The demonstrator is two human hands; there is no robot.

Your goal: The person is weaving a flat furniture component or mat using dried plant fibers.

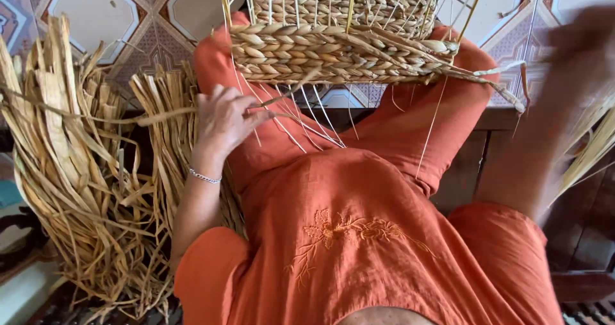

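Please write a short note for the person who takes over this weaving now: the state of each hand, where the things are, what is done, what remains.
Left hand: pinches a flat dried strand that runs toward the pile of strands on the left.
Right hand: raised at the right, blurred; grip unclear.
Basket: rests on the knees, thin stakes hanging from it.
Done: several braided rows.
Left: stakes below remain unwoven.

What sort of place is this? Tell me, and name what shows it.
Probably a home or small workshop for hand basket weaving: a half-woven basket rests on the person's knees, a heap of dried fibre strips lies beside them, and the patterned tile floor suggests indoors.
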